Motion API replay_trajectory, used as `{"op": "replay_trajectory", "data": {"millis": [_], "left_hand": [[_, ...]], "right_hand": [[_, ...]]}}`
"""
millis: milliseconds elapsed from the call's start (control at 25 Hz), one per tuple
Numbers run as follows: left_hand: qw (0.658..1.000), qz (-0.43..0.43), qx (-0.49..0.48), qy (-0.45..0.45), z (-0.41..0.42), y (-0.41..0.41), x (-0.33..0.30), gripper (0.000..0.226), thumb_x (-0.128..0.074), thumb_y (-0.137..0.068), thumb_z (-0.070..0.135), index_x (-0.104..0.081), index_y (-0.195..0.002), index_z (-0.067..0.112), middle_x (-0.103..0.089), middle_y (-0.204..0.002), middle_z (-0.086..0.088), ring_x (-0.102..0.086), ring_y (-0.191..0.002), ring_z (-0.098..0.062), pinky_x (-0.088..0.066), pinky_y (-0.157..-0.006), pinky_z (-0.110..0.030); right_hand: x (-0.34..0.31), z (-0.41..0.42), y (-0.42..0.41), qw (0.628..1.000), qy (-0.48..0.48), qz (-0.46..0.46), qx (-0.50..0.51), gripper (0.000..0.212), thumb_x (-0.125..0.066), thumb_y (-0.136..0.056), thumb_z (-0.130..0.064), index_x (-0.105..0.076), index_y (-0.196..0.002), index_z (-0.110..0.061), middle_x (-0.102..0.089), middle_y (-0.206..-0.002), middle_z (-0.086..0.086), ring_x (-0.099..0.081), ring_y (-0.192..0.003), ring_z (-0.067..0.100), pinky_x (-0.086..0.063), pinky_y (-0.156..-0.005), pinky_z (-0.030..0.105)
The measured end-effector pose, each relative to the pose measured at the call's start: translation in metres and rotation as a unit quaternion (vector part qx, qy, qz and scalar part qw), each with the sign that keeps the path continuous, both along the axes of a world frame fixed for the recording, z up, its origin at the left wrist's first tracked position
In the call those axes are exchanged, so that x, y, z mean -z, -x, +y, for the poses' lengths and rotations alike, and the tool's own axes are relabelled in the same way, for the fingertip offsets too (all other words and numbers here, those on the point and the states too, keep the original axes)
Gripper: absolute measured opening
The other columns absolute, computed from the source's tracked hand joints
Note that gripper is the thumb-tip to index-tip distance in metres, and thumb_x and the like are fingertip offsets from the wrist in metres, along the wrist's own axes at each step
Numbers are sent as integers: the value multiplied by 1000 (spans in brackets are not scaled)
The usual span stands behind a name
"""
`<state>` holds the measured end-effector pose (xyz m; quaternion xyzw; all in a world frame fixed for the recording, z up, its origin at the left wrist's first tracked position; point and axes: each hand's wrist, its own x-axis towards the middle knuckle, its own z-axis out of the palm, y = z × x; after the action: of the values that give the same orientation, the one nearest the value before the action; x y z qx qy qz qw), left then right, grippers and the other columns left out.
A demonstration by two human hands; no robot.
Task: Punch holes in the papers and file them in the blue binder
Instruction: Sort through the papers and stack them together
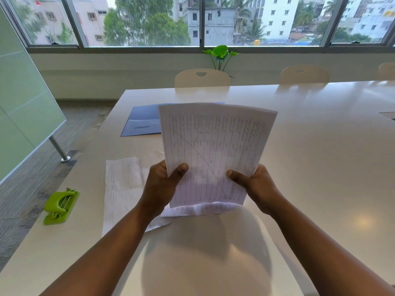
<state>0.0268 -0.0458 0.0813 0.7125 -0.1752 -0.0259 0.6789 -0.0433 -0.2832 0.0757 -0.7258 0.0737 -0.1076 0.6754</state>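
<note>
I hold a stack of printed, lined papers (213,146) upright above the white table (320,146), its lower edge resting near the tabletop. My left hand (162,184) grips the stack's lower left edge and my right hand (254,184) grips its lower right edge, thumbs on the front. Another printed sheet (121,189) lies flat on the table under my left forearm. The blue binder (143,120) lies open behind the stack, partly hidden by it. A green hole punch (61,206) sits at the table's left edge, apart from both hands.
White chairs (202,79) (304,74) stand along the table's far side, with a green plant (221,54) by the window. A frosted glass partition (23,103) with a metal leg (58,149) stands left of the table over carpeted floor.
</note>
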Motion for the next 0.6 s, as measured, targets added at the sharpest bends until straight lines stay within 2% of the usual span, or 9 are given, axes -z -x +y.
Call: {"op": "replay_trajectory", "data": {"millis": [160, 240, 320, 400, 520, 560, 600], "left_hand": [[1000, -13, -3, -15, 0, -3, -5, 8, -57, -100, 27, -64, -102, 29, -71, -95, 14, -71, -86, -2, -59, -69, -21], [1000, -4, -2, -24, 2, -3, -3, 10, -56, -101, 27, -66, -104, 28, -74, -93, 14, -72, -87, -4, -59, -69, -21], [1000, 1, 2, -29, 3, -3, -4, 11, -57, -101, 28, -66, -106, 26, -73, -99, 9, -72, -89, -11, -60, -70, -22], [999, 3, -4, -43, 1, -7, -7, 9, -58, -101, 28, -65, -106, 24, -71, -101, 5, -71, -88, -15, -59, -68, -20], [993, 4, -42, -113, -2, -15, -4, 8, -67, -96, 27, -66, -94, 19, -70, -79, 14, -69, -73, -7, -57, -63, -17], [990, 9, -56, -133, -2, -19, 0, 12, -71, -94, 25, -67, -97, 15, -70, -76, 15, -69, -73, -6, -58, -67, -20], [986, 19, -69, -152, -1, -23, 4, 23, -74, -92, 25, -67, -110, 11, -74, -86, 9, -71, -83, -9, -60, -76, -28]], "right_hand": [[0, 1, 0, 1000, 0, -9, -3, 35, -75, -81, -37, -66, -112, -23, -74, -107, 0, -73, -98, 22, -64, -77, 36], [3, 4, 1, 1000, -6, 1, 0, 22, -74, -86, -31, -69, -106, -22, -76, -99, -2, -75, -95, 19, -63, -74, 33], [2, 6, 1, 1000, 21, -4, 16, 11, -70, -92, -28, -69, -102, -22, -73, -97, -2, -74, -90, 18, -63, -71, 32], [-1, 5, -1, 998, 49, -2, 28, 18, -67, -95, -31, -68, -106, -17, -69, -103, 3, -70, -93, 23, -64, -75, 36], [-7, -3, -8, 993, 95, 35, 56, 11, -67, -97, -33, -67, -100, -22, -67, -95, 0, -66, -87, 20, -63, -78, 41], [-6, -8, -10, 991, 95, 55, 75, 9, -68, -97, -31, -67, -97, -22, -67, -90, 0, -66, -82, 21, -62, -79, 44], [-3, -13, -12, 989, 80, 80, 97, 11, -69, -97, -28, -68, -100, -18, -67, -87, 2, -65, -78, 23, -62, -80, 47]]}}
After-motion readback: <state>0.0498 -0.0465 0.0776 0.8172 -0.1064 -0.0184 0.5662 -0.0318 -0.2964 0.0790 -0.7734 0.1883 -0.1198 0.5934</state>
